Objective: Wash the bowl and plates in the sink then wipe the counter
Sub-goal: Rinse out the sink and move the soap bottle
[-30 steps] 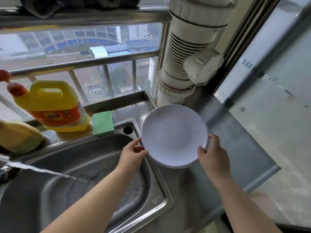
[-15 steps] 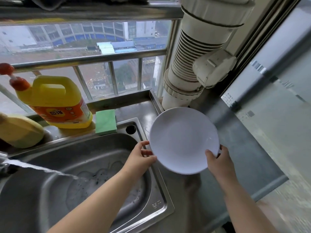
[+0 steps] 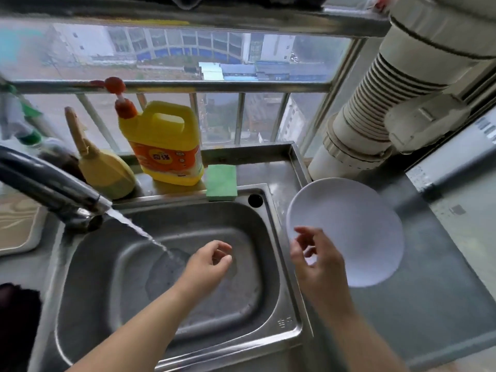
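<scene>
Nearby, detergent bottle [image 3: 166, 146] and sponge [image 3: 221, 182] behind sink [image 3: 279, 264]; both hands loosely curled, empty.

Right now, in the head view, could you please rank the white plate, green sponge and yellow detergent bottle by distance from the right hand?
From the right hand:
1. White plate, just beyond, on the counter.
2. Green sponge, behind the sink.
3. Yellow detergent bottle, farther left.
</scene>
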Action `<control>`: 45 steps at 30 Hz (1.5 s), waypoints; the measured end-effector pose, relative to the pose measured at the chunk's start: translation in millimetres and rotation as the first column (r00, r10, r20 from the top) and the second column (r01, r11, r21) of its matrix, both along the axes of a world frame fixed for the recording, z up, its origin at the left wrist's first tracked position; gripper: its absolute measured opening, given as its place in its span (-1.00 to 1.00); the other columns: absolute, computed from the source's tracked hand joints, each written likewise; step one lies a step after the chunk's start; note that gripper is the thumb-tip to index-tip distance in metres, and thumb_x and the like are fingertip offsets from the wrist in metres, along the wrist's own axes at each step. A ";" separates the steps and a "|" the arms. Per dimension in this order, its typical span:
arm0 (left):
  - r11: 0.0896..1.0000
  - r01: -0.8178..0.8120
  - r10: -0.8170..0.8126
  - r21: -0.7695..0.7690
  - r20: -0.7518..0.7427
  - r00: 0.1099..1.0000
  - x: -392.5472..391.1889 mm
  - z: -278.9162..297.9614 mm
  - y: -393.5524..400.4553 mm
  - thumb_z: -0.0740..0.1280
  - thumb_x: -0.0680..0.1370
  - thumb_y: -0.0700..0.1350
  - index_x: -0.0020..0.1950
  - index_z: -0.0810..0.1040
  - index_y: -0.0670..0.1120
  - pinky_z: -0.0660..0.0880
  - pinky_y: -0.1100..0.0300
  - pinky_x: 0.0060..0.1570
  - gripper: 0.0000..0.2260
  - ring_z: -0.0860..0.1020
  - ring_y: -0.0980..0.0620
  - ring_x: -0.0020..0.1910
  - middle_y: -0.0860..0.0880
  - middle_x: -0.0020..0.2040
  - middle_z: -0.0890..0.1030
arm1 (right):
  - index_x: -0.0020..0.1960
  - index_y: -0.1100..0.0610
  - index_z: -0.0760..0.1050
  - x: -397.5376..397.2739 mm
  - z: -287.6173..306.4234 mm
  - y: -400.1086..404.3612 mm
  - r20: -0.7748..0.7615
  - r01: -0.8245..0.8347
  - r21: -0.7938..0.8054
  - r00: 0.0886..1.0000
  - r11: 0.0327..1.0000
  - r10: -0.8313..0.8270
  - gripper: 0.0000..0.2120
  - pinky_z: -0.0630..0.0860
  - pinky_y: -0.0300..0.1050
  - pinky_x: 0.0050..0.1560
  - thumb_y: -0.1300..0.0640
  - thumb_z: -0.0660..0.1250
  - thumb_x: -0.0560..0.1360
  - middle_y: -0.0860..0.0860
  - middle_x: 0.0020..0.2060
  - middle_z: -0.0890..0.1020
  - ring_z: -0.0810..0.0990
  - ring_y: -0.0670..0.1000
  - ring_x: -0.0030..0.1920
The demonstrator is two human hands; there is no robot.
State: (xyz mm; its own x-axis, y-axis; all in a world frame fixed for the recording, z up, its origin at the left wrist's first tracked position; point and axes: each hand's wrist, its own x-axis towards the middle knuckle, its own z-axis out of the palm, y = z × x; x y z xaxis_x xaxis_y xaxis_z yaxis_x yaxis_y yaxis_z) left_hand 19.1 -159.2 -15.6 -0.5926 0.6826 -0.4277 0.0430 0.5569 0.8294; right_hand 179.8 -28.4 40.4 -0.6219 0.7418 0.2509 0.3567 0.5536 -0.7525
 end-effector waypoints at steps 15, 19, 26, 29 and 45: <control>0.857 -0.480 0.484 -0.187 -0.024 0.875 -62.5 -31.2 -184.7 0.31 0.53 -0.28 -0.09 0.50 -0.02 0.53 0.09 -0.07 -0.85 0.57 -0.07 -0.24 -0.07 -0.21 0.58 | 0.09 0.01 0.50 -111.2 -109.2 -81.9 0.590 -0.138 -0.522 0.654 0.842 0.473 -0.82 0.43 -0.24 -0.18 0.03 0.32 0.50 -0.03 -0.14 0.62 0.59 -0.05 -0.12; 0.848 -0.510 0.511 -0.144 -0.036 0.859 -70.9 -25.5 -194.6 0.31 0.52 -0.26 -0.07 0.52 0.00 0.57 -0.04 0.02 -0.85 0.61 -0.07 -0.16 -0.07 -0.17 0.63 | 0.07 0.05 0.53 -131.7 -101.0 -84.5 0.547 -0.156 -0.513 0.699 0.844 0.462 -0.85 0.47 -0.21 -0.16 0.06 0.33 0.51 -0.02 -0.14 0.64 0.62 -0.04 -0.12; 0.838 -0.541 0.536 -0.070 -0.076 0.841 -86.7 -11.6 -205.3 0.33 0.52 -0.26 -0.14 0.51 0.07 0.52 0.12 -0.05 -0.79 0.60 -0.01 -0.26 0.03 -0.23 0.60 | -0.03 0.04 0.53 -158.6 -87.7 -98.7 0.339 -0.052 -0.681 0.862 0.731 0.377 -0.87 0.56 0.00 -0.04 0.16 0.20 0.59 -0.01 -0.17 0.65 0.64 -0.05 -0.15; 0.813 -0.581 0.580 -0.048 -0.025 0.814 -100.8 -9.8 -198.1 0.33 0.53 -0.23 -0.12 0.52 0.02 0.51 0.16 -0.12 -0.86 0.59 -0.01 -0.28 -0.03 -0.19 0.61 | -0.06 0.03 0.54 -164.8 -89.1 -102.9 0.369 0.018 -0.676 0.873 0.737 0.318 -0.86 0.56 0.03 -0.04 0.15 0.21 0.57 -0.02 -0.17 0.66 0.64 -0.02 -0.13; 0.313 -0.939 0.737 -0.142 0.659 0.146 -162.5 -18.2 -78.3 0.31 0.50 0.20 -0.10 0.51 -0.14 0.47 0.21 -0.34 -0.62 0.51 0.07 -0.34 -0.02 -0.29 0.54 | -0.02 0.13 0.54 -129.2 -99.6 -106.8 0.328 0.165 -0.811 0.922 0.561 0.203 -0.85 0.47 -0.17 -0.26 0.23 0.19 0.59 0.07 -0.24 0.64 0.58 -0.01 -0.28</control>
